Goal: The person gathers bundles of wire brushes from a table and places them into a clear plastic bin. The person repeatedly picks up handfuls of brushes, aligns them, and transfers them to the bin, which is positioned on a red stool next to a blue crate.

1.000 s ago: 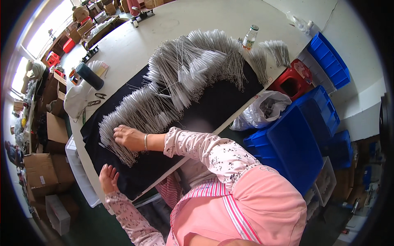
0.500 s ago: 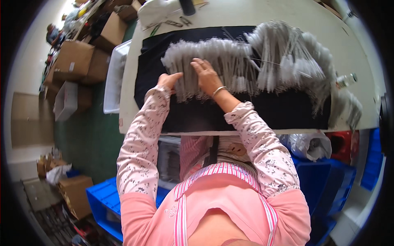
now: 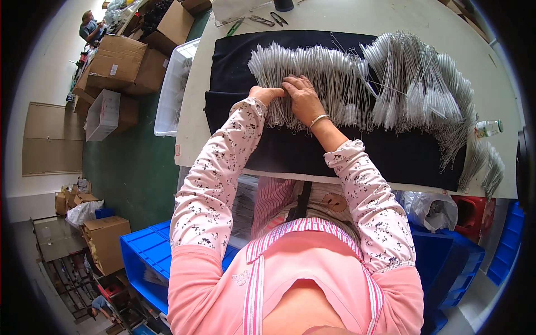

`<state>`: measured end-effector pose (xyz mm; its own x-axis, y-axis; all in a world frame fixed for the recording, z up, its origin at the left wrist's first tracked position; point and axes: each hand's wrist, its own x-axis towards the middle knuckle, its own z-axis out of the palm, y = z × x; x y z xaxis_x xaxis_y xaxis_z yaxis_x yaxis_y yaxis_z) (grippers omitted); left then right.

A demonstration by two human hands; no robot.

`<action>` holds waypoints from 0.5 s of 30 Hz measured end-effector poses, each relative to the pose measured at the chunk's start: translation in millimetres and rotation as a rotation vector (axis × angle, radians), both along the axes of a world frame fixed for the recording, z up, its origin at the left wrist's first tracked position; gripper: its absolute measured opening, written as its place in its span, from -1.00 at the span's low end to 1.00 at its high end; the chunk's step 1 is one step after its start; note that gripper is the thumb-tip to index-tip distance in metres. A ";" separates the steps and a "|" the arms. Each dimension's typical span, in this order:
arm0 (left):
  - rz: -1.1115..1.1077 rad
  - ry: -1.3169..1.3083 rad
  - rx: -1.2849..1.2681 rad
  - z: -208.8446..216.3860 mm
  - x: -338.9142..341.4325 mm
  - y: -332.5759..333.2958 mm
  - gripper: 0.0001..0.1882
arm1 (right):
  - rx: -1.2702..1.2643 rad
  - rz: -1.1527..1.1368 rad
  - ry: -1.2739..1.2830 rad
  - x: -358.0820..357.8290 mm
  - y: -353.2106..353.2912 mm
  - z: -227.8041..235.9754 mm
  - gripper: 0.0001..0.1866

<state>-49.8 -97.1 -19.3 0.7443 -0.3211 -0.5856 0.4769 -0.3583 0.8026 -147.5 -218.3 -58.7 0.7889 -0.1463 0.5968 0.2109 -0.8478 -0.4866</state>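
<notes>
Below my pink sleeves lies the black cloth on the white desk. My left hand and right hand now sit side by side, fingers curled together on the near end of the white wire brushes (a moment ago they lay further apart). Beyond, scissors lie by the desk's far edge.

1. Brushes: thin twisted metal wire stems, white bristle tips, fine and fuzzy.
2. Mat: black cloth, matt.
3. Table: smooth pale surface, slight sheen.
4. Bin: blue plastic, glossy.
5. Boxes: brown cardboard, matt.
6. Sleeves: soft printed pink cloth.
</notes>
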 end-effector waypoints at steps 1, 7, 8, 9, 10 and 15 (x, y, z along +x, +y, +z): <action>0.015 -0.029 -0.005 -0.6 -2.3 -3.6 -0.51 | -0.010 0.003 -0.005 -0.2 -1.5 0.4 -0.66; -1.076 -0.915 0.815 -114.7 87.0 67.1 -0.67 | -0.074 0.073 -0.050 2.4 28.2 19.9 -0.77; -0.711 -0.519 0.458 -79.8 58.7 25.1 -0.59 | -0.018 0.016 -0.099 0.2 6.2 8.0 -0.76; -0.242 -0.220 0.095 -22.8 21.3 -0.4 -0.48 | 0.007 0.029 -0.070 -4.8 -8.6 10.0 -0.75; -0.357 -0.383 0.106 -13.5 23.5 6.8 -0.34 | 0.066 0.020 -0.092 1.3 -5.1 6.7 -0.72; -0.396 -0.634 0.460 -49.2 45.3 37.6 -0.17 | 0.194 0.093 -0.500 -102.7 -29.5 105.7 -0.79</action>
